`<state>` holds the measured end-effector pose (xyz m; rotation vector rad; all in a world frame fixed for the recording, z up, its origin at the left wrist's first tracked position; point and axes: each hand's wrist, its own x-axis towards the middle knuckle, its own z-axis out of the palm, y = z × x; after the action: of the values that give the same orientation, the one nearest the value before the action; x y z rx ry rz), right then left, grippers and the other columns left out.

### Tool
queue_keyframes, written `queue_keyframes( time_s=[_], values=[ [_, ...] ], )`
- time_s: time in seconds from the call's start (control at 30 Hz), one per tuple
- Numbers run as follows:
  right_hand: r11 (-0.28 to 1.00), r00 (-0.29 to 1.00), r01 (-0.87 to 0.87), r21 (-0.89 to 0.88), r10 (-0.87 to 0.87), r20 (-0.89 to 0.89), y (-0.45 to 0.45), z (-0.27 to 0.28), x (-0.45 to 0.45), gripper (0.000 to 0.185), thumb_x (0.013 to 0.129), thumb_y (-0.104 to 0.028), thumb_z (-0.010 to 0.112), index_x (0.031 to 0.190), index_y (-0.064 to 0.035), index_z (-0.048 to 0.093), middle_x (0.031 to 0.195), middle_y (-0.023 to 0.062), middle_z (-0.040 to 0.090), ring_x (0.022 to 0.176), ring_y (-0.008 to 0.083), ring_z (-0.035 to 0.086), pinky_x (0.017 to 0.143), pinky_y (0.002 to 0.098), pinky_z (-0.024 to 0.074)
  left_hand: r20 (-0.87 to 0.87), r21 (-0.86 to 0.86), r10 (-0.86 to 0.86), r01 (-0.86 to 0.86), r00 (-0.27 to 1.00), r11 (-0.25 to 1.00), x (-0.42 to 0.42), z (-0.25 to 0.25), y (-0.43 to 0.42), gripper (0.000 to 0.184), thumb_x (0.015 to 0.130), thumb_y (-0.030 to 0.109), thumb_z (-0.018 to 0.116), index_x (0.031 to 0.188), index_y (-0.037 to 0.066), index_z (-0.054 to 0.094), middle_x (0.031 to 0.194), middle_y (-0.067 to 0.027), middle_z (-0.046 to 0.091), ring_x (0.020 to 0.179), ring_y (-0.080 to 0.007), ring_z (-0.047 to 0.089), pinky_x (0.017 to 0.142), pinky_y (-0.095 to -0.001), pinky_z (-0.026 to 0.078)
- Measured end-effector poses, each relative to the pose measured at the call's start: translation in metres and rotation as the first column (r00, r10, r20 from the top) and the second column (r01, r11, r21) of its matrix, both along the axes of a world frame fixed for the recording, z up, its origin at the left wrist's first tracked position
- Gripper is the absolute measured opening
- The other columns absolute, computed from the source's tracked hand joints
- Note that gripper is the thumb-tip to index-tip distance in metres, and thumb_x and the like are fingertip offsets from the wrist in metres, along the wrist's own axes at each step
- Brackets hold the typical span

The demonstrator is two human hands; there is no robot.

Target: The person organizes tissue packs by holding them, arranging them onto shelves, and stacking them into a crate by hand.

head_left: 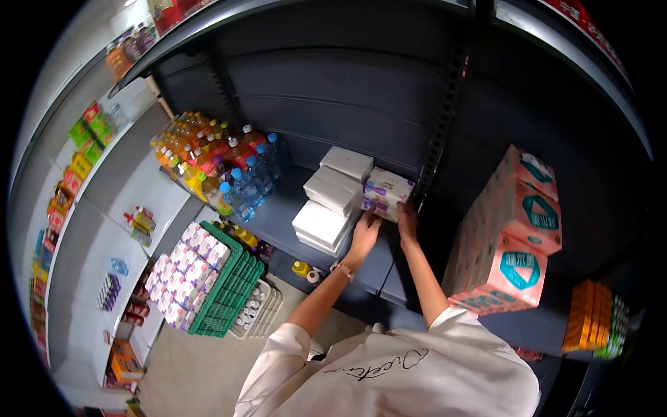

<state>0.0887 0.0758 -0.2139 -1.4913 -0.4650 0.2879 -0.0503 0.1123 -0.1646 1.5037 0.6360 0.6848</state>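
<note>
On the dark shelf, a white pack of tissues with purple print point(389, 186) sits against the right side of a stack of plain white tissue packs point(332, 191). My left hand point(367, 228), with a band on its wrist, grips the printed pack's near left side, close to the stack. At the pack's right edge, my right hand point(408, 221) has its fingers closed against it. The fingertips of both hands are partly hidden by the pack. The back of the shelf rises just behind these packs.
Bottled drinks point(208, 156) crowd the shelf's left end. Large pink tissue packages point(511, 243) stand to the right. A green crate point(226, 285) of printed tissue packs is on the floor at left, beside a pale basket point(266, 316). A shelf upright point(445, 115) stands behind my right hand.
</note>
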Motion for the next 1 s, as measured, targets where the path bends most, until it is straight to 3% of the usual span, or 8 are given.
queue_keyframes(
  time_s=[0.1,0.23,0.27,0.5,0.73,0.8,0.9,1.0],
  values=[
    [0.964,0.986,0.101,-0.246,-0.064,0.155,0.004,0.02,-0.005,0.054,0.08,-0.028,0.056,0.122,0.0032,0.045,0.124,0.0229,0.047,0.115,0.0322,0.045,0.096,0.037,0.0329,-0.001,0.065,0.063,-0.063,0.998,0.996,0.027,-0.016,0.03,0.047,0.085,0.014,0.052,0.127,-0.004,0.039,0.108,-0.0183,0.058,0.101,-0.0236,0.054,0.085,-0.031,0.042],
    [0.995,0.988,-0.077,0.07,0.086,-0.129,0.019,-0.006,0.016,0.055,0.082,-0.028,0.055,0.125,0.0033,0.043,0.121,0.0199,0.048,0.113,0.0282,0.046,0.095,0.0349,0.0345,0.055,0.022,0.209,-0.21,0.976,0.977,0.056,-0.041,0.044,0.048,0.085,0.021,0.055,0.126,-0.001,0.042,0.11,-0.0207,0.056,0.101,-0.0265,0.054,0.085,-0.0323,0.042],
    [0.997,0.978,0.043,0.068,-0.028,-0.207,0.03,-0.029,0.023,0.035,0.083,-0.025,0.053,0.112,-0.0054,0.053,0.114,0.0063,0.052,0.101,0.0172,0.05,0.086,0.0324,0.0377,0.067,0.055,0.257,-0.261,0.964,0.964,0.063,-0.065,0.054,0.05,0.085,0.027,0.057,0.126,0.002,0.044,0.108,-0.0223,0.056,0.098,-0.0293,0.056,0.084,-0.0338,0.042],
    [0.99,0.758,0.005,0.141,0.089,-0.646,0.016,0.034,0.008,0.045,0.073,-0.031,0.066,0.111,-0.0127,0.052,0.111,0.0035,0.048,0.101,0.0179,0.045,0.081,0.0327,0.0392,0.086,-0.007,0.182,-0.182,0.98,0.983,0.038,-0.013,0.031,0.055,0.084,0.02,0.058,0.13,-0.002,0.037,0.116,-0.0177,0.053,0.104,-0.0232,0.053,0.09,-0.0319,0.04],
    [0.908,0.975,0.096,0.409,-0.004,-0.221,-0.005,0.066,-0.062,0.053,0.08,-0.016,0.064,0.113,-0.0024,0.024,0.114,0.016,0.037,0.101,0.0235,0.047,0.083,0.0338,0.0449,0.114,-0.014,-0.01,0.012,0.993,1.0,0.001,0.029,0.006,0.052,0.086,0.019,0.05,0.129,-0.007,0.036,0.123,-0.0197,0.049,0.114,-0.0252,0.047,0.098,-0.0311,0.034],
    [0.945,0.987,0.157,0.288,-0.14,-0.076,-0.019,0.077,-0.082,0.046,0.081,-0.008,0.063,0.11,-0.0002,0.028,0.11,0.0179,0.039,0.102,0.0237,0.046,0.083,0.0326,0.0452,0.154,0.002,-0.088,0.089,0.984,0.996,-0.012,0.021,0.005,0.057,0.087,0.02,0.049,0.134,-0.005,0.029,0.134,-0.0181,0.039,0.121,-0.0246,0.04,0.099,-0.0323,0.032],
    [0.899,0.932,0.163,0.407,-0.276,0.235,-0.041,0.071,-0.104,0.045,0.077,-0.003,0.066,0.107,-0.0007,0.031,0.106,0.0167,0.037,0.097,0.0253,0.046,0.085,0.036,0.0432,0.291,-0.117,-0.15,0.19,0.945,0.975,-0.058,0.036,-0.015,0.067,0.09,0.03,0.051,0.14,0.002,0.017,0.143,-0.0136,0.025,0.126,-0.0223,0.033,0.098,-0.0346,0.034],
    [0.881,0.829,0.161,0.445,-0.365,0.424,-0.069,0.086,-0.137,0.047,0.074,-0.002,0.068,0.107,-0.0029,0.034,0.107,0.0139,0.037,0.1,0.0259,0.042,0.089,0.0369,0.0383,0.274,-0.241,-0.2,0.269,0.941,0.932,-0.121,0.03,-0.025,0.059,0.092,0.029,0.049,0.14,0.007,0.023,0.138,-0.0121,0.036,0.121,-0.0195,0.041,0.097,-0.033,0.034]
  ],
)
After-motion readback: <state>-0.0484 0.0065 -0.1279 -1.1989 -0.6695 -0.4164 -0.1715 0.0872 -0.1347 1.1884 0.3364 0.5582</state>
